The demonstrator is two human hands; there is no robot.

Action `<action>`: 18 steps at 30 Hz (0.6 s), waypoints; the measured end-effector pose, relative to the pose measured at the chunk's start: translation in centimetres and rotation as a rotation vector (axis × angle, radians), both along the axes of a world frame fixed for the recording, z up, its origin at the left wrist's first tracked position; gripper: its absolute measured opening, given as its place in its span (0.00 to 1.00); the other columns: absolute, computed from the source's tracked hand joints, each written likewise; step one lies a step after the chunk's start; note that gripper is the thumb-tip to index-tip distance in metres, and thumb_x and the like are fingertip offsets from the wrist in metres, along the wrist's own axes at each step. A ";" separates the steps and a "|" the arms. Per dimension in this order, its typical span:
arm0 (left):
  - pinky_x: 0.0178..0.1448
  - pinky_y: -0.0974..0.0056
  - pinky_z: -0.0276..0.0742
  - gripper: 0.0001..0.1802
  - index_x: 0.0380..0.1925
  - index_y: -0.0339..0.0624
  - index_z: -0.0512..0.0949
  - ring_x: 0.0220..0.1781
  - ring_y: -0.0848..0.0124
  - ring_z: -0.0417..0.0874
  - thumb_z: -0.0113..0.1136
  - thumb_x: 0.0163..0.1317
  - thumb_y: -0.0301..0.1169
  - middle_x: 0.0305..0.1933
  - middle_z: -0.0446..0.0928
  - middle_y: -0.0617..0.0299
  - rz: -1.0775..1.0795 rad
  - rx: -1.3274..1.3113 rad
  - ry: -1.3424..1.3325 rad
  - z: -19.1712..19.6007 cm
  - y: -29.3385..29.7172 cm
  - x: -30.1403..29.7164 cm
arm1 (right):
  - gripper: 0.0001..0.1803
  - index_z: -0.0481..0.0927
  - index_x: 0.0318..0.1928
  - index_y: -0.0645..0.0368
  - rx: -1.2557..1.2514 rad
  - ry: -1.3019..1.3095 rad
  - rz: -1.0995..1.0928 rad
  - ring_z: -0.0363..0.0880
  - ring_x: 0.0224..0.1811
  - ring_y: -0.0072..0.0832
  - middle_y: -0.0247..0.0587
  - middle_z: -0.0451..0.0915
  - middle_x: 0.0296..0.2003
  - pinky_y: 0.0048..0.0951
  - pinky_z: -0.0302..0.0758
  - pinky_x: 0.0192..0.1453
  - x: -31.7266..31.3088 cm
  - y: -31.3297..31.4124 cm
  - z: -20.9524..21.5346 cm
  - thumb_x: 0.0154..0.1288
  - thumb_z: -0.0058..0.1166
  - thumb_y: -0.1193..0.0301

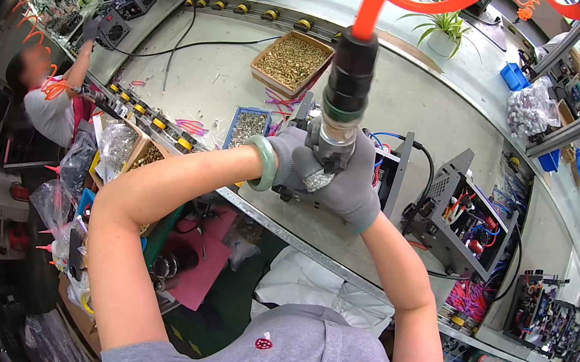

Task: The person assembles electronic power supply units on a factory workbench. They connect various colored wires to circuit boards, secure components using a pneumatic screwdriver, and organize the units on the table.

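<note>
My right hand, in a grey glove, is closed around the lower part of an upright air screwdriver with a black body. An orange hose rises from its top. My left hand, also gloved, is closed against the tool's lower end; what its fingers pinch is hidden. Between the hands shows a small silvery patch, too unclear to name. Beneath and behind them stands an open metal-cased unit with blue and red wires, partly covered by my hands. A green bangle circles my left wrist.
A blue tray of small metal parts stands beside my left wrist, with a cardboard box of brass-coloured parts farther back. Another open wired unit sits to the right. A black cable runs between the units. A co-worker is at far left.
</note>
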State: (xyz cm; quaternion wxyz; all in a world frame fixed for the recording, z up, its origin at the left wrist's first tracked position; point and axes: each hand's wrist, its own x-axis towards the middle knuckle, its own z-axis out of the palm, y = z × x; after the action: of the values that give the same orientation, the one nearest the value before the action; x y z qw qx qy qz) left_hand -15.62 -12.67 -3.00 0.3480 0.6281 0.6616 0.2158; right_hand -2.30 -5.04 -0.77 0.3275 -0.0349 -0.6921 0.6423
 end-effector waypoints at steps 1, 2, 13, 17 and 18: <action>0.65 0.62 0.69 0.21 0.49 0.51 0.78 0.60 0.63 0.74 0.67 0.53 0.35 0.55 0.77 0.60 -0.026 -0.061 0.131 0.3 0.2 0.2 | 0.21 0.76 0.45 0.63 0.074 -0.002 -0.023 0.77 0.33 0.19 0.35 0.79 0.32 0.25 0.76 0.40 -0.2 0.3 -0.5 0.51 0.69 0.71; 0.65 0.62 0.69 0.22 0.50 0.51 0.78 0.59 0.62 0.75 0.68 0.53 0.36 0.54 0.77 0.59 -0.019 -0.121 0.287 0.6 0.2 0.5 | 0.24 0.76 0.46 0.64 0.147 -0.003 -0.045 0.79 0.33 0.19 0.38 0.81 0.31 0.26 0.77 0.39 -0.4 0.6 -1.0 0.50 0.71 0.69; 0.28 0.76 0.67 0.13 0.50 0.40 0.73 0.26 0.79 0.68 0.50 0.68 0.32 0.34 0.73 0.65 1.011 0.396 -1.204 -1.0 -7.5 0.3 | 0.24 0.72 0.54 0.60 -0.538 0.331 0.275 0.76 0.42 0.17 0.33 0.77 0.39 0.23 0.74 0.46 2.6 0.3 -0.1 0.56 0.63 0.81; 0.19 0.77 0.61 0.12 0.47 0.41 0.74 0.19 0.83 0.66 0.48 0.71 0.36 0.26 0.71 0.69 1.040 0.377 -1.406 -3.5 -12.0 7.8 | 0.26 0.70 0.57 0.58 -0.447 0.467 0.231 0.78 0.40 0.32 0.37 0.74 0.40 0.39 0.77 0.47 8.7 0.9 2.5 0.60 0.64 0.77; 0.18 0.77 0.59 0.12 0.46 0.42 0.74 0.17 0.83 0.65 0.47 0.72 0.38 0.25 0.71 0.69 1.179 0.339 -1.341 -2.8 -11.3 10.8 | 0.30 0.71 0.54 0.55 -0.498 0.477 0.155 0.78 0.29 0.31 0.36 0.73 0.34 0.33 0.77 0.29 9.3 0.4 2.5 0.56 0.72 0.62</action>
State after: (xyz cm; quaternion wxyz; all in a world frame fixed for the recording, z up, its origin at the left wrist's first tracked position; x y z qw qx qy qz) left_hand -4.80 -24.01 -5.84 0.3961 -0.0268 0.4940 0.7736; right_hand 7.04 -4.64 1.73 0.4116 0.0901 -0.4186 0.8045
